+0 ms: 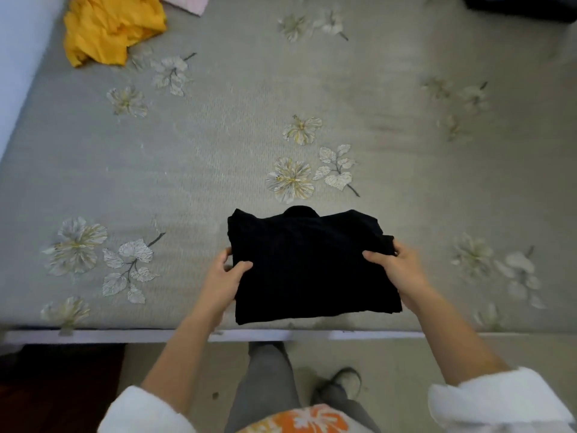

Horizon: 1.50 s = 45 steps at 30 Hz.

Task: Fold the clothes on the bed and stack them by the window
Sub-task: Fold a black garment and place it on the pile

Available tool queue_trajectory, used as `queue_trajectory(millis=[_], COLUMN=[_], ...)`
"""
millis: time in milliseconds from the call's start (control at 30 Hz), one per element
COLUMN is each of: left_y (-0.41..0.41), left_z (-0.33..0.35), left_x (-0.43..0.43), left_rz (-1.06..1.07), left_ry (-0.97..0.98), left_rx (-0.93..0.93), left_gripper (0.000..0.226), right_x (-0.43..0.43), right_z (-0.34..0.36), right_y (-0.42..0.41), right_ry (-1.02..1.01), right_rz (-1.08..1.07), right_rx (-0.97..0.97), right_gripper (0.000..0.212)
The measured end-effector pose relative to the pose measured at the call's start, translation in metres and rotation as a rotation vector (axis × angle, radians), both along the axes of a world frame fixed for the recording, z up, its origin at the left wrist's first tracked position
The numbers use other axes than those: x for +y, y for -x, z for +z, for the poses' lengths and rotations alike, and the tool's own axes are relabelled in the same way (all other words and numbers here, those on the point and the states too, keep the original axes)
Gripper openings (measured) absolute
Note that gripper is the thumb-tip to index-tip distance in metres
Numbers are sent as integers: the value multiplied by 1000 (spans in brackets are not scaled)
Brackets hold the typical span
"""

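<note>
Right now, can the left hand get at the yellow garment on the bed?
Probably not yet: the left hand grips the folded black garment at the near edge, while the yellow garment lies crumpled at the far left corner.

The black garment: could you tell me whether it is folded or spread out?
Folded: the black garment forms a compact rectangle, left hand and right hand gripping its sides.

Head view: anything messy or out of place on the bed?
Only the crumpled yellow garment, heaped unfolded at the far left of the grey floral bed. The folded black garment, gripped by left hand and right hand, looks neat.
</note>
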<state>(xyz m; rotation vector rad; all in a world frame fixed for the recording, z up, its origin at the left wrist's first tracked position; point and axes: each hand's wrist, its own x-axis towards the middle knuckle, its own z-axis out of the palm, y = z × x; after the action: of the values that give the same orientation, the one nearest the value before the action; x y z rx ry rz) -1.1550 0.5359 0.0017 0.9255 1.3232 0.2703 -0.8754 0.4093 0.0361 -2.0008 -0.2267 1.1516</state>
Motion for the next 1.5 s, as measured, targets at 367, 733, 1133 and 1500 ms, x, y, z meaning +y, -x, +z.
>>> queue_trajectory(millis=[367, 733, 1133, 1500], left_y=[-177, -380, -641, -891], left_z=[67, 133, 131, 156], left_x=[-182, -339, -441, -532], left_rz=[-361, -753, -925, -953], left_ry=[-115, -219, -211, -220], left_rx=[-101, -170, -246, -228], left_gripper=[30, 23, 21, 21], right_x=[-275, -495, -619, -710], right_z=[52, 109, 113, 133], right_y=[-112, -224, -437, -665], right_ry=[-119, -235, -250, -227], right_rz=[-296, -608, -756, -800], right_rx=[-56, -208, -273, -268], right_gripper=[23, 20, 21, 15])
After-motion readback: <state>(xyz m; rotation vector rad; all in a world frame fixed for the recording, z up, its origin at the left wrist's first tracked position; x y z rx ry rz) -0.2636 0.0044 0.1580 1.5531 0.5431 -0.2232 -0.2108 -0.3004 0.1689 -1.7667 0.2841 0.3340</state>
